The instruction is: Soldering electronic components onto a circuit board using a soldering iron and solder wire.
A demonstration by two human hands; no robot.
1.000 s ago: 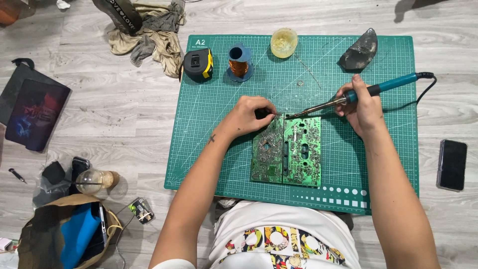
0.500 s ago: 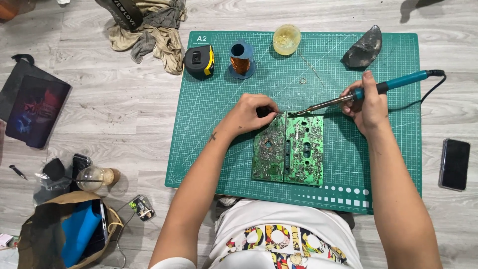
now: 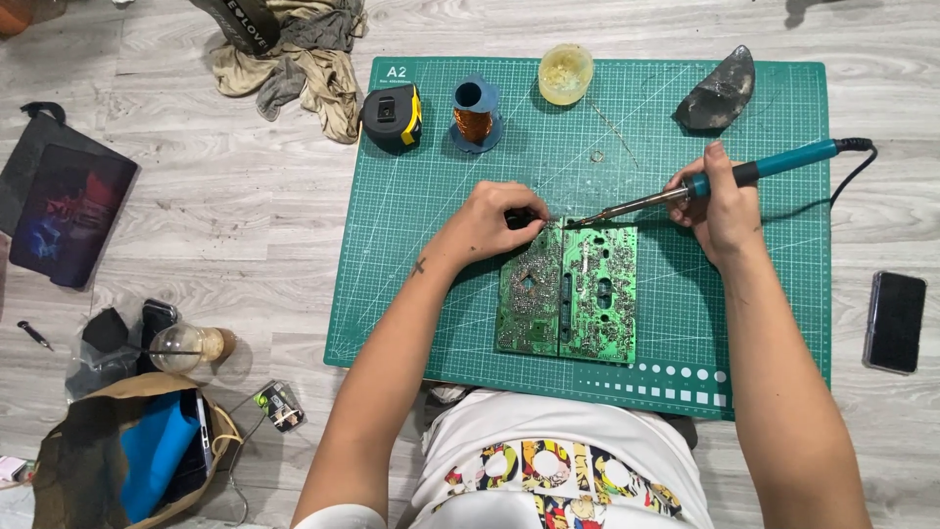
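Observation:
A green circuit board (image 3: 570,294) lies solder side up on a green cutting mat (image 3: 411,264). My right hand (image 3: 723,211) grips a teal-handled soldering iron (image 3: 754,170), whose metal tip touches the board's top edge near its middle. My left hand (image 3: 493,223) rests at the board's top left corner, fingers pinched on a small dark object that I cannot identify. The iron's black cable runs off to the right.
On the mat's far edge sit a black-and-yellow tape measure (image 3: 392,118), a spool of copper wire (image 3: 476,114), a yellowish jar (image 3: 566,73) and a dark sponge-like lump (image 3: 719,91). A black phone (image 3: 896,320) lies at right. Cloth, a pouch, a cup and an open bag lie at left.
Both hands stay almost still at the board's top edge; the iron tip remains there. The view has shifted slightly.

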